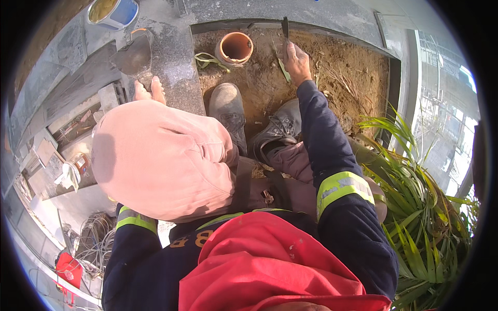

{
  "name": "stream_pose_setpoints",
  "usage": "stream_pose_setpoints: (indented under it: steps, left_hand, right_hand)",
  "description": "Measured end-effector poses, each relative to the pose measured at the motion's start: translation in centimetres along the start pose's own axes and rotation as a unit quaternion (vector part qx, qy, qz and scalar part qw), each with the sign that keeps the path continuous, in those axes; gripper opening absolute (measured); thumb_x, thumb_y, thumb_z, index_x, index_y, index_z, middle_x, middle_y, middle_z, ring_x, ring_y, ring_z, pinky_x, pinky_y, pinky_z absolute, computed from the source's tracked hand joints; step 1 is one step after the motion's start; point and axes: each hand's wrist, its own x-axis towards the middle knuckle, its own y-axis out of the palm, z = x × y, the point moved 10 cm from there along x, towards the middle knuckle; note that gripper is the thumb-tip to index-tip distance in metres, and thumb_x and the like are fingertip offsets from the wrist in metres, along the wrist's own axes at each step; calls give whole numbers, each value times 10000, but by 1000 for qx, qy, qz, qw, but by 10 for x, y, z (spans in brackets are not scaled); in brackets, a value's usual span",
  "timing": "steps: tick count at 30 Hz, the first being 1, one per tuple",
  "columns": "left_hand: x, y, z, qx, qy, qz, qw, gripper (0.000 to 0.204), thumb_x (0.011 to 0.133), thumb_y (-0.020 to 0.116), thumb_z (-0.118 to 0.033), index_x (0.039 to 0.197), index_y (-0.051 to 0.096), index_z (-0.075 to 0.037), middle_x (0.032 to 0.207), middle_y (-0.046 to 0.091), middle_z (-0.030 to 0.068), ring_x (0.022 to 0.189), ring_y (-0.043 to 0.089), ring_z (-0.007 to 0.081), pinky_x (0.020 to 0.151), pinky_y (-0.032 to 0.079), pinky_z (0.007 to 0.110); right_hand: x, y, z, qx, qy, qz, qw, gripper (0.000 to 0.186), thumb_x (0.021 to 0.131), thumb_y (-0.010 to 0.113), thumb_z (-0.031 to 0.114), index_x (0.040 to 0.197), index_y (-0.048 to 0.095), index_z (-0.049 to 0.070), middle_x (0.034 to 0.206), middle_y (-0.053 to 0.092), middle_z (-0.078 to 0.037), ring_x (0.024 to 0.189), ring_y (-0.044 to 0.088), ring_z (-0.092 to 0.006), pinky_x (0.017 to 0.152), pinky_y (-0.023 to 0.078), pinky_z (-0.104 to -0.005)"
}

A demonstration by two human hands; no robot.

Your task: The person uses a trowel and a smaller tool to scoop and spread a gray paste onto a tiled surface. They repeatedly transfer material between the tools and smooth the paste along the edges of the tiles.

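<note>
Stone paving: where it borders the soil, grey speckled paving (179, 78) lies dusty and sunlit, running along the left and top; farther left it breaks into loose slabs and open gaps.
Glazed front: a bright, reflective glass wall (441, 93) rises along the right.
Soil bed: a sunken patch of brown earth (332, 67), edged in stone, strewn with dry stalks on its right side.
Leaves: long green blades (420, 228) crowd the lower right, some yellowing.
Boots: both dusty grey boots (227, 106) stand on the soil.
Bucket: a blue and white bucket (122, 13) is at the upper left.
Dark flat piece: a rounded dark flat piece (134, 56) with an orange edge lies just ahead of the left hand.
Pipe: an open orange pipe (235, 52) stands in the soil near the bed's upper edge.
Right hand: the right hand (297, 63) is closed around a narrow dark tool (285, 28), held over the soil right of the pipe, blade pointing away from the person.
Left hand: two digits of the left hand (150, 91) show apart beyond the knee; I cannot tell whether they grip anything.
</note>
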Motion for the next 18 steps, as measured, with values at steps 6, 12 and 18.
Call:
stream_pose_setpoints:
  steps: [6, 12, 18]
  left_hand:
    - [5, 7, -1, -53, 50, -16, 997, 248, 999, 665, -234, 1091, 572, -24, 759, 654, 41, 589, 579, 101, 530, 473, 263]
    - [6, 6, -1, -81, 43, -22, 996, 269, 983, 670, -210, 1107, 556, 0, 740, 651, 55, 585, 590, 113, 535, 486, 268]
    - [6, 4, -4, -87, 69, -12, 994, 226, 983, 665, -182, 1057, 542, -8, 737, 646, 55, 581, 591, 114, 535, 486, 266]
  right_hand:
    - [-5, 32, -41, 322, 69, -147, 933, 431, 1111, 485, 356, 1223, 676, -14, 993, 713, -68, 830, 654, -175, 741, 523, -329]
    - [-5, 47, -45, 446, 116, -201, 865, 397, 1106, 502, 342, 1266, 635, 4, 1046, 713, -112, 833, 676, -229, 702, 546, -382]
    - [6, 57, -54, 451, 138, -143, 870, 356, 1104, 508, 323, 1305, 600, 45, 1012, 653, -111, 855, 642, -254, 679, 516, -397]
